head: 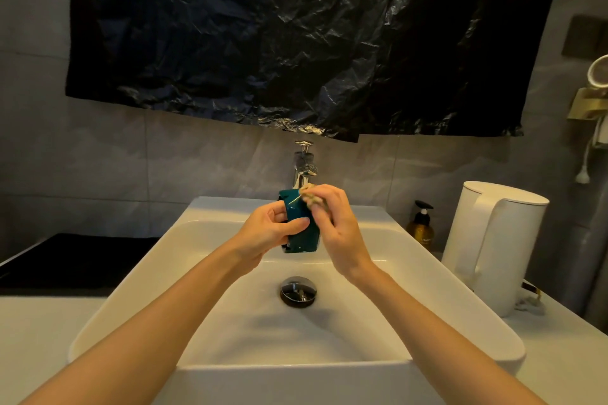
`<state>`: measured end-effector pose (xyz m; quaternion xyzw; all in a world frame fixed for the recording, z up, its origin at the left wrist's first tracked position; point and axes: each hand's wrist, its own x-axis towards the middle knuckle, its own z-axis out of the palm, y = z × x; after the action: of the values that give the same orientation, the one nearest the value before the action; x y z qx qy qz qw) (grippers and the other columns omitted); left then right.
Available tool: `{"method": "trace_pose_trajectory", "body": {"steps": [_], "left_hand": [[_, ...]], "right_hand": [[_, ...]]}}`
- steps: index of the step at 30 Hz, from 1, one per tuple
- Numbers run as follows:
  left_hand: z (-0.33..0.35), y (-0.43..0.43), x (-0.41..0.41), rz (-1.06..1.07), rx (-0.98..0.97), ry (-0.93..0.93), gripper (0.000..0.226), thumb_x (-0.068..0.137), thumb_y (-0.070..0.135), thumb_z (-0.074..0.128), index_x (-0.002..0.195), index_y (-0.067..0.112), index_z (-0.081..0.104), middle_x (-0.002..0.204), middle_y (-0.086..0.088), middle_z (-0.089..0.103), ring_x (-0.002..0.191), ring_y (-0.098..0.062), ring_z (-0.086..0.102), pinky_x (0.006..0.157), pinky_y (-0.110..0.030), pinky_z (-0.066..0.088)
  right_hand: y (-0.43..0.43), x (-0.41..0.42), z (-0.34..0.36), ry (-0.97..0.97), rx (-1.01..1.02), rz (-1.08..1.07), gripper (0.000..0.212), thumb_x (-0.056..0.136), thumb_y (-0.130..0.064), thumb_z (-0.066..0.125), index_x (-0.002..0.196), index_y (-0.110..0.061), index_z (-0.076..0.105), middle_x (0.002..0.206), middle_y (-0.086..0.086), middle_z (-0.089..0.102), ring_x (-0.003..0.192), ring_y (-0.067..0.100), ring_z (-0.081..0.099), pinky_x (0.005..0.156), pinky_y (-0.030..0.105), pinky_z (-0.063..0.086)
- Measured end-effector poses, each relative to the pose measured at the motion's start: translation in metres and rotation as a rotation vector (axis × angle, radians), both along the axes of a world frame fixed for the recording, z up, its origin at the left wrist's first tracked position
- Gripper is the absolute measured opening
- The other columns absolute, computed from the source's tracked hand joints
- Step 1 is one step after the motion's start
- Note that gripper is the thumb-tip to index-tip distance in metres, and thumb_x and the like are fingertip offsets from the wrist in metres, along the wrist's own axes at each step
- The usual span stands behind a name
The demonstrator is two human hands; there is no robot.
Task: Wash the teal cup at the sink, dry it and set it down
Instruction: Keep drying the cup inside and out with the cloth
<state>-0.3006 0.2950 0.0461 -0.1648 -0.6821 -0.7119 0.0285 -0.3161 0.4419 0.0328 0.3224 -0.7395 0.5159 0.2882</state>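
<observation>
The teal cup (301,233) is held over the back of the white sink (230,322), just below the chrome faucet (304,164). My left hand (269,233) grips the cup from the left, thumb across its side. My right hand (332,223) pinches a small beige cloth or sponge (312,196) against the cup's top edge. Part of the cup is hidden by both hands. I see no water running.
A drain plug (298,291) sits in the basin. A white electric kettle (493,243) and an amber pump bottle (421,223) stand to the right of the sink. A black surface (72,260) lies to the left. Black plastic sheeting (296,36) hangs on the wall above.
</observation>
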Motion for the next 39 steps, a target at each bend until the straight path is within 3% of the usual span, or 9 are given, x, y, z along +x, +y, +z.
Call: {"method": "trace_pose_trajectory", "body": {"steps": [4,9,13,16,19,23,28,35,39], "left_hand": [[-0.005,0.002,0.001,0.029,-0.168,0.069,0.029,0.084,0.008,0.066,0.111,0.015,0.061,0.1,-0.001,0.07,0.097,-0.016,0.065,0.081,-0.023,0.053],[-0.009,0.01,0.003,-0.021,-0.255,0.022,0.028,0.085,0.019,0.067,0.111,0.022,0.058,0.102,0.007,0.067,0.099,-0.014,0.063,0.079,-0.021,0.051],[-0.007,0.006,0.005,0.004,-0.211,0.04,0.028,0.084,0.017,0.067,0.11,0.023,0.059,0.099,0.008,0.069,0.096,-0.012,0.064,0.071,-0.018,0.052],[-0.005,0.007,0.01,0.003,-0.266,0.088,0.025,0.084,0.016,0.068,0.106,0.023,0.059,0.096,0.01,0.068,0.09,-0.008,0.065,0.066,-0.015,0.052],[-0.005,0.012,0.013,-0.015,-0.295,0.093,0.027,0.084,0.017,0.067,0.109,0.02,0.057,0.098,0.01,0.067,0.088,-0.007,0.065,0.062,-0.014,0.052],[-0.006,0.014,0.017,-0.037,-0.333,0.122,0.029,0.085,0.015,0.067,0.11,0.023,0.054,0.102,0.009,0.064,0.092,-0.008,0.064,0.063,-0.012,0.052],[-0.005,0.017,0.02,-0.095,-0.381,0.139,0.036,0.085,0.01,0.065,0.116,0.023,0.052,0.11,0.006,0.063,0.1,-0.009,0.062,0.071,-0.011,0.052],[-0.003,0.017,0.023,-0.147,-0.39,0.189,0.033,0.085,0.003,0.063,0.111,0.022,0.056,0.102,0.012,0.066,0.094,0.001,0.065,0.072,-0.011,0.05],[-0.003,0.014,0.022,-0.13,-0.354,0.197,0.033,0.084,0.003,0.064,0.11,0.021,0.057,0.103,0.009,0.067,0.094,-0.001,0.066,0.072,-0.012,0.051]], "right_hand": [[-0.006,-0.003,-0.008,0.241,0.326,-0.209,0.027,0.098,-0.034,0.042,0.116,-0.027,0.061,0.126,-0.009,0.051,0.121,0.011,0.036,0.1,0.017,0.03],[-0.004,-0.013,0.0,-0.048,0.173,-0.24,0.02,0.099,-0.029,0.044,0.109,-0.028,0.061,0.113,-0.007,0.056,0.107,0.014,0.047,0.094,0.033,0.045],[0.003,-0.003,-0.004,0.138,0.284,-0.166,0.022,0.095,-0.025,0.048,0.11,-0.026,0.064,0.118,-0.013,0.053,0.111,0.008,0.041,0.093,0.012,0.034],[0.002,-0.008,0.0,0.115,0.246,-0.177,0.024,0.094,-0.031,0.044,0.107,-0.03,0.063,0.116,-0.014,0.054,0.109,0.008,0.043,0.092,0.014,0.034],[0.0,-0.012,0.006,0.001,0.101,-0.17,0.019,0.095,-0.033,0.042,0.104,-0.036,0.058,0.108,-0.011,0.056,0.103,0.013,0.053,0.087,0.027,0.047],[0.006,-0.013,0.01,-0.227,-0.057,-0.081,0.017,0.099,-0.022,0.044,0.101,-0.021,0.061,0.104,0.003,0.062,0.094,0.019,0.06,0.079,0.033,0.054],[0.016,-0.007,0.026,-0.491,-0.202,-0.047,0.022,0.098,-0.021,0.043,0.083,-0.024,0.059,0.089,-0.002,0.062,0.083,0.012,0.056,0.068,0.017,0.049],[0.029,0.008,0.031,-1.07,-0.338,0.185,0.047,0.085,-0.061,0.05,0.101,-0.019,0.062,0.098,0.006,0.068,0.092,0.022,0.063,0.074,0.033,0.053],[0.031,0.004,0.029,-1.132,-0.331,0.347,0.056,0.077,-0.064,0.059,0.111,-0.021,0.064,0.103,0.009,0.071,0.102,0.03,0.064,0.089,0.046,0.053]]}}
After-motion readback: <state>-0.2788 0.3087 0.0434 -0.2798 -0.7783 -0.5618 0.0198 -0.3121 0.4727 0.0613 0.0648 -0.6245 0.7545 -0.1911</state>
